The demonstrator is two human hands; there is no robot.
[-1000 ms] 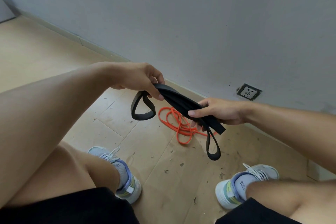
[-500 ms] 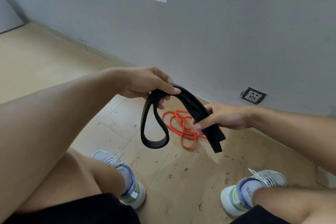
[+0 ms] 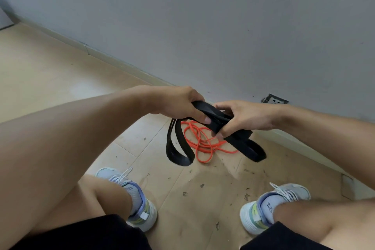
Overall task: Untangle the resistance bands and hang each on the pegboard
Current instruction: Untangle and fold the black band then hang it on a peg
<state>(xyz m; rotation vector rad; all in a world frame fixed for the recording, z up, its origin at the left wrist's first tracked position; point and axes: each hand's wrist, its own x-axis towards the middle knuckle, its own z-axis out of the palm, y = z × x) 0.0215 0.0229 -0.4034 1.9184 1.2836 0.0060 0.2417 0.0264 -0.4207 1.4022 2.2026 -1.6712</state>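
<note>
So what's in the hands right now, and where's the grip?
Both hands, left and right, grip the black band at its bunched middle; its loops hang free on either side.

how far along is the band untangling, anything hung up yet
Nothing looks hung: no pegboard is in view. In hand: the left hand and right hand both grip the black band, whose loops dangle on either side, apparently apart from the other band. Left: the orange band lies in a loose tangle on the floor below the hands, untouched. It needs sorting, then both need hanging.
</note>
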